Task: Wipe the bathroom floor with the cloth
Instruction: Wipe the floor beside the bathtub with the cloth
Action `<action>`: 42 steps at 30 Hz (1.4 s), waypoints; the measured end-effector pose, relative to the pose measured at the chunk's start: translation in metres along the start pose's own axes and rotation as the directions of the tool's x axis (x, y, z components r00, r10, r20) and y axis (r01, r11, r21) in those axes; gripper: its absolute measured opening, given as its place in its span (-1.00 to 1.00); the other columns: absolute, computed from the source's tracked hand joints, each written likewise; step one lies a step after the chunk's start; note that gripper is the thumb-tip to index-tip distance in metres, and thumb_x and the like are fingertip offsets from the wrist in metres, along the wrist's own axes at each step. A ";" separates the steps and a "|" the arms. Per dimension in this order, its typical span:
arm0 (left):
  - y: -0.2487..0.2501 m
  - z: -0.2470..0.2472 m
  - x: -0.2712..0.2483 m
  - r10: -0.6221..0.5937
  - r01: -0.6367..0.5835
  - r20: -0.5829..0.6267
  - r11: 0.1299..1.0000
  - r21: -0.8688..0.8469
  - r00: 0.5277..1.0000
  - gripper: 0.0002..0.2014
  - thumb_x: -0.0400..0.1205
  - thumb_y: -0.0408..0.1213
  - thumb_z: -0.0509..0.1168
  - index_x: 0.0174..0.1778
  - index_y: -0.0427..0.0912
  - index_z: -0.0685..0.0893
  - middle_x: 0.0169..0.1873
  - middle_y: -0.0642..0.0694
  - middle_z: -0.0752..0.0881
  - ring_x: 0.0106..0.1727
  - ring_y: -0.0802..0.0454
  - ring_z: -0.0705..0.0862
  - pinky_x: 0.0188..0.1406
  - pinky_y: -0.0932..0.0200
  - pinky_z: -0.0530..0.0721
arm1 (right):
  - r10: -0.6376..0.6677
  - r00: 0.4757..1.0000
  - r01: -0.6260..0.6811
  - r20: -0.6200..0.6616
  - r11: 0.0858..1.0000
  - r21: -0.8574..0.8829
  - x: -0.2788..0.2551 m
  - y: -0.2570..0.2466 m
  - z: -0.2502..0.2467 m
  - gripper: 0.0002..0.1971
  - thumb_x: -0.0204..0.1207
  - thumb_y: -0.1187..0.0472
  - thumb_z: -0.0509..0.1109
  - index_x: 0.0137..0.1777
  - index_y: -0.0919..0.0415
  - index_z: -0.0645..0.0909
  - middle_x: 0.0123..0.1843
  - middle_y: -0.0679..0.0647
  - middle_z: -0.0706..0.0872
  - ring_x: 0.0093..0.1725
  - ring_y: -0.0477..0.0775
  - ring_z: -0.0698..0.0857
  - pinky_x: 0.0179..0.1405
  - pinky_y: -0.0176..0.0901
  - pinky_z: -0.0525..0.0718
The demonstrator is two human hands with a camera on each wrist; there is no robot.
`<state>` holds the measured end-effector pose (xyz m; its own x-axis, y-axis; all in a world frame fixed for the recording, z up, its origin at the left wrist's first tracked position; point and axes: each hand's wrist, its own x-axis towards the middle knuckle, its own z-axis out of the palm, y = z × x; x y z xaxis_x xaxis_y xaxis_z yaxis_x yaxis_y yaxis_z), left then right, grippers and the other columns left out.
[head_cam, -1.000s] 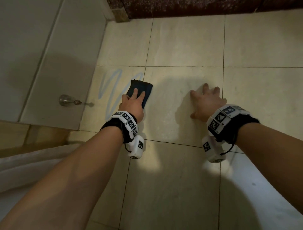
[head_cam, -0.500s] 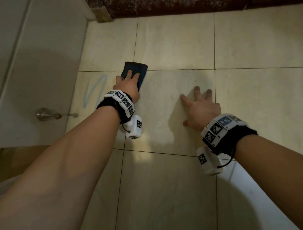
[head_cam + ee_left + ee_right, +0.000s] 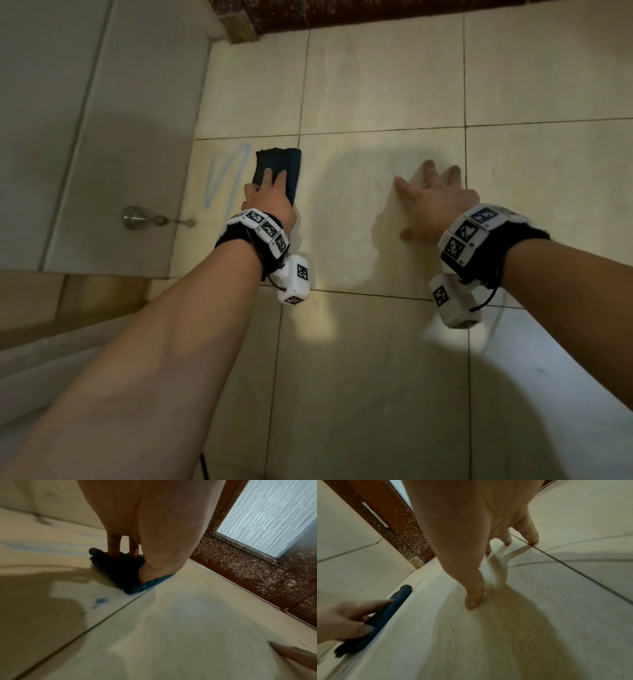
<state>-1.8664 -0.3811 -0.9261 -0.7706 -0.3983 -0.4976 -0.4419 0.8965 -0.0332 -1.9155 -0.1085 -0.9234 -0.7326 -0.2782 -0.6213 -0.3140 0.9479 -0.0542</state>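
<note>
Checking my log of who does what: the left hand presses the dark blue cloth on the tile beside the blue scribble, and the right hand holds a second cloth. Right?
Not quite. The right hand holds nothing: it lies spread flat on the bare floor tile, as the head view shows. The rest stands: the left hand presses the dark blue cloth beside the blue scribble.

No readable text shows anywhere; the wrist bands [image 3: 265, 228] carry only black-and-white marker patterns.

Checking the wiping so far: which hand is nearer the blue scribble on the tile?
Left. The left hand presses the cloth just beside the blue scribble; the right hand rests flat one tile over.
</note>
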 end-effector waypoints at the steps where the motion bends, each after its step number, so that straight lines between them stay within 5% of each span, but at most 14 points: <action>1: -0.004 0.003 -0.006 -0.013 0.013 0.009 1.000 -0.015 1.000 -0.24 0.65 -0.31 0.20 0.73 0.11 -0.02 0.73 0.00 -0.06 0.53 -0.27 0.19 0.40 -0.12 0.49 | 0.000 1.000 0.000 0.005 1.000 -0.004 -0.001 0.000 -0.001 0.05 0.40 -0.24 0.53 0.68 -0.34 -0.17 0.75 0.06 -0.29 0.70 0.47 -0.17 0.43 0.51 0.43; 8: -0.042 0.026 -0.045 -0.064 0.064 0.063 0.998 -0.001 0.996 -0.25 0.69 -0.15 0.22 0.73 0.10 -0.06 0.73 -0.01 -0.07 0.51 -0.31 0.21 0.44 -0.14 0.48 | 0.018 1.000 -0.018 0.009 0.999 0.035 -0.005 -0.003 0.002 0.00 0.44 -0.19 0.51 0.69 -0.32 -0.14 0.75 0.06 -0.29 0.69 0.46 -0.20 0.50 0.60 0.27; 11: -0.055 0.033 -0.057 -0.090 0.090 0.077 0.996 -0.001 0.993 -0.24 0.68 -0.23 0.21 0.73 0.08 -0.05 0.73 -0.03 -0.07 0.51 -0.32 0.22 0.44 -0.13 0.49 | 0.038 0.999 -0.038 0.002 0.997 0.061 -0.008 -0.007 0.006 -0.07 0.49 -0.12 0.49 0.68 -0.31 -0.09 0.75 0.06 -0.27 0.69 0.44 -0.20 0.51 0.64 0.17; 16: -0.070 0.043 -0.075 -0.118 0.117 0.082 0.993 0.020 0.990 -0.23 0.67 -0.25 0.21 0.73 0.07 -0.06 0.73 -0.06 -0.06 0.50 -0.33 0.25 0.44 -0.12 0.47 | 0.064 0.998 -0.063 -0.002 0.997 0.033 -0.017 -0.027 0.004 -0.33 0.52 0.12 0.42 0.58 -0.12 0.21 0.67 0.25 0.01 0.59 0.58 0.05 0.35 0.56 0.48; 22: -0.087 0.051 -0.094 -0.136 0.137 0.083 0.990 -0.009 0.987 -0.21 0.67 -0.35 0.20 0.73 0.10 -0.08 0.73 -0.01 -0.10 0.50 -0.28 0.24 0.38 -0.07 0.54 | -0.041 0.998 0.042 -0.042 0.999 0.029 -0.020 -0.052 0.009 -0.28 0.47 0.01 0.44 0.59 -0.16 0.20 0.56 0.16 0.22 0.53 0.38 0.22 0.21 0.43 0.59; 33: -0.099 0.045 -0.068 -0.068 0.067 0.041 0.997 0.022 0.997 -0.26 0.70 -0.31 0.17 0.73 0.10 -0.06 0.73 -0.02 -0.11 0.47 -0.26 0.22 0.29 0.01 0.56 | -0.045 0.993 0.045 -0.113 0.999 0.002 0.002 -0.070 -0.004 -0.14 0.38 -0.29 0.48 0.63 -0.24 0.13 0.65 0.14 0.11 0.61 0.40 0.10 0.42 0.45 0.40; 42: -0.083 0.010 0.008 -0.015 0.013 0.024 0.997 0.073 1.000 -0.27 0.70 -0.33 0.14 0.73 0.14 -0.06 0.73 -0.03 -0.11 0.53 -0.36 0.16 0.42 -0.09 0.45 | -0.081 0.994 0.085 -0.069 0.995 0.049 0.012 -0.074 0.003 -0.09 0.48 -0.19 0.47 0.68 -0.24 -0.04 0.75 0.18 -0.24 0.68 0.50 -0.22 0.61 0.51 0.04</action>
<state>-1.8310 -0.4570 -0.9361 -0.7529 -0.4065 -0.5176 -0.4169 0.9031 -0.1029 -1.8995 -0.1815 -0.9293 -0.7445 -0.3644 -0.5594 -0.3451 0.9273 -0.1449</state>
